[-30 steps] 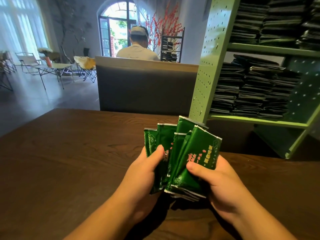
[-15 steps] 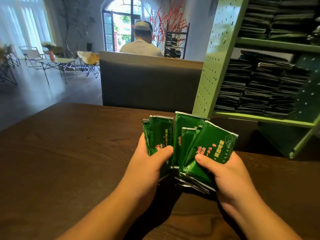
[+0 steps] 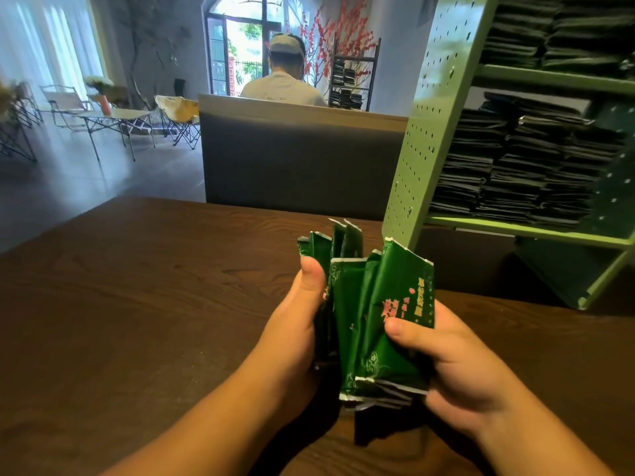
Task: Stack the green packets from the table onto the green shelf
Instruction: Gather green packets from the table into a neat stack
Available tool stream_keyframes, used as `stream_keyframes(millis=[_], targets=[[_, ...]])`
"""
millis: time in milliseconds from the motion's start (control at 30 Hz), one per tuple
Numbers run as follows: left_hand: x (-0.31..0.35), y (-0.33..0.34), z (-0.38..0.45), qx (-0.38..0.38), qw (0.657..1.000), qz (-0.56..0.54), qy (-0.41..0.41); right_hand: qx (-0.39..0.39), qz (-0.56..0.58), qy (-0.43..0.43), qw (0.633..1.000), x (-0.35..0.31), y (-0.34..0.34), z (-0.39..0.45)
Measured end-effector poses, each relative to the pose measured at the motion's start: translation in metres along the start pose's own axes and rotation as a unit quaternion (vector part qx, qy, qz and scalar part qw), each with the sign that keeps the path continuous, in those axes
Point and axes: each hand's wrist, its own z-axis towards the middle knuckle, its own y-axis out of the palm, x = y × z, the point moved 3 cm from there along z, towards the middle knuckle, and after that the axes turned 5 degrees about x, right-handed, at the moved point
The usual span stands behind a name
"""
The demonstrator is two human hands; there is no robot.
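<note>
i see both hands low in the centre of the frame, sharing one bundle of green packets held above the dark wooden counter. the left hand grips the left side of the bundle, thumb pressed on the front near the top. the right hand curls round the right side, thumb laid across the front packet under its pink and yellow print. the packets stand roughly upright and fanned, their white-edged lower ends uneven. the green shelf rises at the right of the frame, standing on the counter, its pegboard side facing me and both visible tiers already filled with dark stacks. in the upper centre a person sits behind a grey partition.
</note>
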Motion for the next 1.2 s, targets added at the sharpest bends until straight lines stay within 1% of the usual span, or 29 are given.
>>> stream_keyframes(millis=[33, 67, 133, 167, 233, 400, 500, 667, 800, 900, 967, 1033, 1100, 1200], targets=[[-0.001, 0.002, 0.0, -0.014, 1.0, -0.021, -0.011, -0.003, 0.025, 0.011, 1.0, 0.001, -0.001, 0.0], [-0.002, 0.003, 0.0, -0.013, 0.999, -0.033, -0.002, -0.004, 0.044, 0.017, 0.999, 0.0, -0.002, 0.001], [-0.001, 0.0, 0.004, 0.014, 0.998, -0.053, 0.025, 0.0, 0.071, 0.011, 0.997, -0.002, -0.003, 0.003], [-0.001, -0.003, 0.006, 0.028, 0.997, -0.063, 0.025, 0.01, 0.078, 0.002, 0.997, -0.003, -0.004, 0.003], [0.001, -0.005, 0.007, 0.028, 0.996, -0.082, 0.021, 0.029, 0.081, -0.011, 0.996, -0.005, -0.003, 0.005], [0.0, 0.0, 0.004, 0.001, 0.998, -0.049, 0.027, 0.096, 0.074, -0.03, 0.992, -0.008, -0.004, 0.004], [-0.002, 0.003, 0.002, -0.001, 0.998, -0.037, 0.058, 0.128, 0.044, -0.042, 0.99, -0.008, -0.004, 0.004], [0.003, 0.005, -0.003, 0.052, 0.995, -0.002, 0.085, 0.186, -0.032, -0.059, 0.98, -0.005, -0.008, 0.005], [0.008, 0.003, -0.004, 0.077, 0.991, 0.0, 0.111, 0.231, -0.048, -0.077, 0.969, -0.003, -0.017, 0.009], [0.008, 0.002, -0.004, 0.097, 0.982, 0.053, 0.154, 0.273, -0.067, -0.099, 0.954, -0.004, -0.023, 0.01], [0.01, 0.0, -0.006, 0.131, 0.956, 0.139, 0.221, 0.297, -0.102, -0.124, 0.941, -0.005, -0.025, 0.01], [0.012, 0.003, -0.008, 0.133, 0.933, 0.201, 0.266, 0.306, -0.123, -0.142, 0.933, -0.006, -0.024, 0.009], [0.01, 0.005, -0.009, 0.123, 0.93, 0.217, 0.27, 0.296, -0.124, -0.146, 0.936, -0.006, -0.021, 0.009], [0.007, 0.005, -0.007, 0.116, 0.932, 0.225, 0.258, 0.251, -0.107, -0.132, 0.953, -0.007, -0.012, 0.005]])
